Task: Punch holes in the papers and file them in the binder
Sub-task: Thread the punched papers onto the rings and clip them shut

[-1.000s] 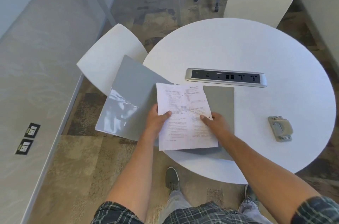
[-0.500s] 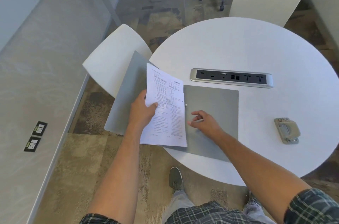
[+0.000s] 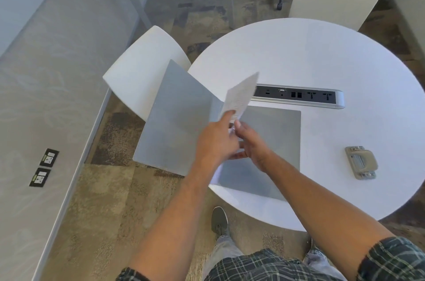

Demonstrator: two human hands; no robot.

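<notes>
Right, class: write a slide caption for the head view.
Left hand lifts papers above the open binder; hole punch waits aside.

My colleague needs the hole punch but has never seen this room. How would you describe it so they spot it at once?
Find the round white table. On its right side, apart from the open grey binder and nearer the person than the long silver power strip, lies the hole punch. It is the only small loose object there: squat, beige-grey metal, with a broad press lever on top.
</notes>
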